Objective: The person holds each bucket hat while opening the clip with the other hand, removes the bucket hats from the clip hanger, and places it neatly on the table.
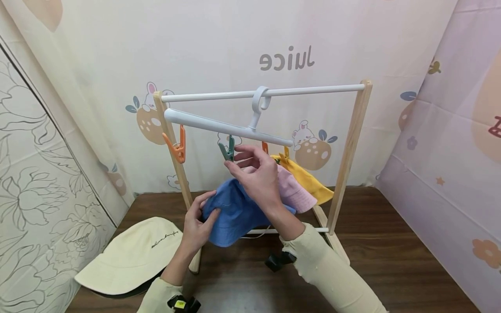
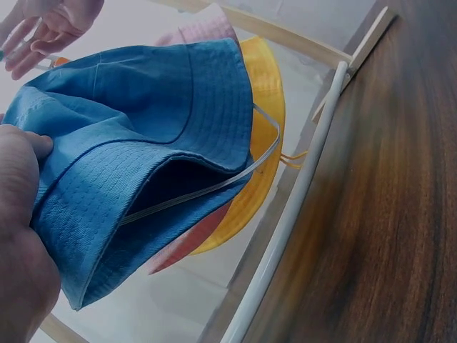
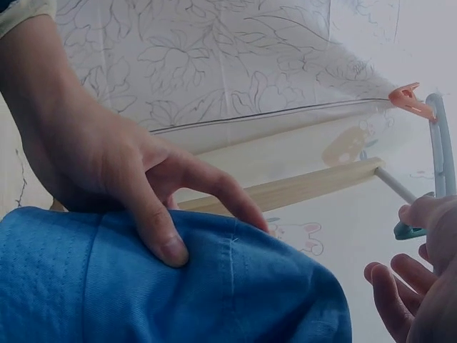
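Note:
My left hand (image 1: pixel 198 222) grips a blue bucket hat (image 1: pixel 231 215) by its side, thumb on the near face. In the left wrist view the hat's brim opens toward the camera, and a thin white cord crosses the opening. Above the hat, my right hand (image 1: pixel 261 177) pinches a green clothespin (image 1: pixel 228 150) between thumb and index finger, its other fingers loosely bent. That clothespin hangs under a white hanger (image 1: pixel 211 124), which tilts down to the right. An orange clothespin (image 1: pixel 179 148) hangs from the hanger's left end with nothing in it.
The hanger hooks over the white bar (image 1: pixel 313 90) of a wooden-sided rack (image 1: pixel 350 161). Pink (image 1: pixel 295 191) and yellow (image 1: pixel 311 180) hats hang at its right, partly behind my right hand. On the brown table (image 1: pixel 391 252), a cream bucket hat (image 1: pixel 133 252) lies at the left.

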`<state>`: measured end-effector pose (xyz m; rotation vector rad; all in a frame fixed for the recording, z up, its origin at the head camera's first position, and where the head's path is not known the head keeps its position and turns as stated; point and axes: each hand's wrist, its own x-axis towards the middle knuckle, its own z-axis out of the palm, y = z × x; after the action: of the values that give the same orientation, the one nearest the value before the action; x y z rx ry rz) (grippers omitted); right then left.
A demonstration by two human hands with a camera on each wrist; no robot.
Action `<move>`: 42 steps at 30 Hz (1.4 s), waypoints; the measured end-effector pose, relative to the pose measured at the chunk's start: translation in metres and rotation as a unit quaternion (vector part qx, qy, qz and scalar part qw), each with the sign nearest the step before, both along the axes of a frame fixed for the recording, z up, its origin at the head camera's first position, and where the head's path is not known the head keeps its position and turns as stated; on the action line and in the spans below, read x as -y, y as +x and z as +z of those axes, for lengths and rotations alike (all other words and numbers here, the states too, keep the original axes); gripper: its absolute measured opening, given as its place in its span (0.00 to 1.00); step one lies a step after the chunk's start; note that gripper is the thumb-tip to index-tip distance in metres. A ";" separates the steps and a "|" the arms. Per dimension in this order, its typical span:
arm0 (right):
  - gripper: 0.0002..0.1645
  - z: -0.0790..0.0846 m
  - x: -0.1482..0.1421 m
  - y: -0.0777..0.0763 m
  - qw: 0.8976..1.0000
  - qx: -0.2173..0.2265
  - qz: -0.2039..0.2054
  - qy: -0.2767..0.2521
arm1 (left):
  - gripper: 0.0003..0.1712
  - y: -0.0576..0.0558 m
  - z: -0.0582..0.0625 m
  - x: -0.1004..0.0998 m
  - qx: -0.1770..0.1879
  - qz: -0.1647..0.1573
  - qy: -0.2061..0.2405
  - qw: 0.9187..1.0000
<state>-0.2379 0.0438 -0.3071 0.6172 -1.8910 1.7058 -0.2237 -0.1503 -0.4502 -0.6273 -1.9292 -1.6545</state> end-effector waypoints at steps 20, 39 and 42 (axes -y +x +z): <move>0.21 -0.010 -0.009 0.002 1.000 0.020 0.014 0.010 | 0.29 0.000 0.001 0.000 0.005 0.001 0.001 1.000; 0.16 -0.018 -0.019 0.010 0.999 0.013 0.014 0.026 | 0.29 0.004 0.003 0.002 0.013 0.015 0.012 1.000; 0.17 -0.017 -0.024 0.011 1.000 0.011 0.010 0.024 | 0.29 0.005 0.004 0.002 0.015 0.017 0.015 1.000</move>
<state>-0.2264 0.0674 -0.3243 0.6408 -1.9528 1.6913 -0.2189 -0.1524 -0.4465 -0.5591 -1.9214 -1.6780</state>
